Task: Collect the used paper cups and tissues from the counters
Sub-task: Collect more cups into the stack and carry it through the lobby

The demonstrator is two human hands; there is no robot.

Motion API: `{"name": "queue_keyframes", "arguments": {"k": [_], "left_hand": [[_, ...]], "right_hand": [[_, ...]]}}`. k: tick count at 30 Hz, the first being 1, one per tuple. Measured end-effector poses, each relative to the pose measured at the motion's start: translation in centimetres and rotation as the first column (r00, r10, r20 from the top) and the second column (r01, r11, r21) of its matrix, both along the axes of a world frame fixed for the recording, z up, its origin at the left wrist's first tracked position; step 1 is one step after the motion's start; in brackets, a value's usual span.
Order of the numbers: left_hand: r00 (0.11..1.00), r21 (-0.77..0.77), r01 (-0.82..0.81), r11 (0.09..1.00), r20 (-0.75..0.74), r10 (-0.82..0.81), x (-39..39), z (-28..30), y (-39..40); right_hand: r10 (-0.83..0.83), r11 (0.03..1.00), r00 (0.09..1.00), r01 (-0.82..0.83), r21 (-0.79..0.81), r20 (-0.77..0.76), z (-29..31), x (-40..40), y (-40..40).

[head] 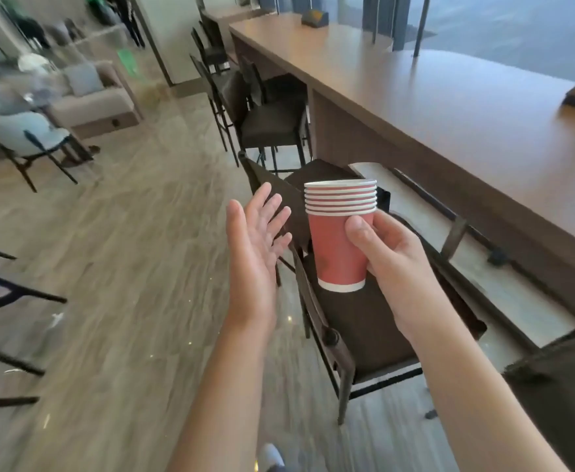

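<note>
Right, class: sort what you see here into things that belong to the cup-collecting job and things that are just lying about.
Belongs to the job:
- stack of red paper cups, held in the right hand
- left hand, open and empty
- long counter

Just lying about:
- bar stools
- dark box on the counter
- sofa

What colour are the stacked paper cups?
Red with white rims and base, in the head view: stacked paper cups.

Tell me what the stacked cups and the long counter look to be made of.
Stack of cups, held by the right hand: paper by the look, matte red walls with white rolled rims and a white base band. Counter: wood or wood-look laminate, smooth brown with a soft sheen; which one cannot be told.
</note>
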State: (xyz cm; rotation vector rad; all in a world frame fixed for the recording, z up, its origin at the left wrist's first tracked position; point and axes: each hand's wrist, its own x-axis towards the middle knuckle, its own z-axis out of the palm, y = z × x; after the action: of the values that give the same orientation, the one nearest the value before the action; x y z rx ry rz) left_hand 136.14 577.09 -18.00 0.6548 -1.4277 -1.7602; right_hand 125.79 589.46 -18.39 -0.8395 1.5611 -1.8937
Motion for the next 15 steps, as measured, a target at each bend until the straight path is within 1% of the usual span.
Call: {"name": "queue_keyframes", "arguments": {"k": [4, 9, 15], "left_hand": [[0.999, 0.011, -0.044, 0.999, 0.000, 0.044, 3.9, 0.0, -8.4], [0.992, 0.027, -0.122, 0.992, -0.030, 0.123, 9.7, 0.5, -19.1], [0.980, 0.033, -0.177, 0.984, -0.084, 0.179, 13.9, 0.8, -26.6]], "right_hand": [[0.046, 0.999, 0.999, -0.046, 0.012, 0.019, 0.7, 3.7, -7.9], [0.085, 0.996, 0.996, -0.085, 0.018, 0.008, 0.9, 8.1, -18.1], [0.180, 0.983, 0.983, -0.178, 0.049, -0.037, 1.7, 11.3, -26.8]]}}
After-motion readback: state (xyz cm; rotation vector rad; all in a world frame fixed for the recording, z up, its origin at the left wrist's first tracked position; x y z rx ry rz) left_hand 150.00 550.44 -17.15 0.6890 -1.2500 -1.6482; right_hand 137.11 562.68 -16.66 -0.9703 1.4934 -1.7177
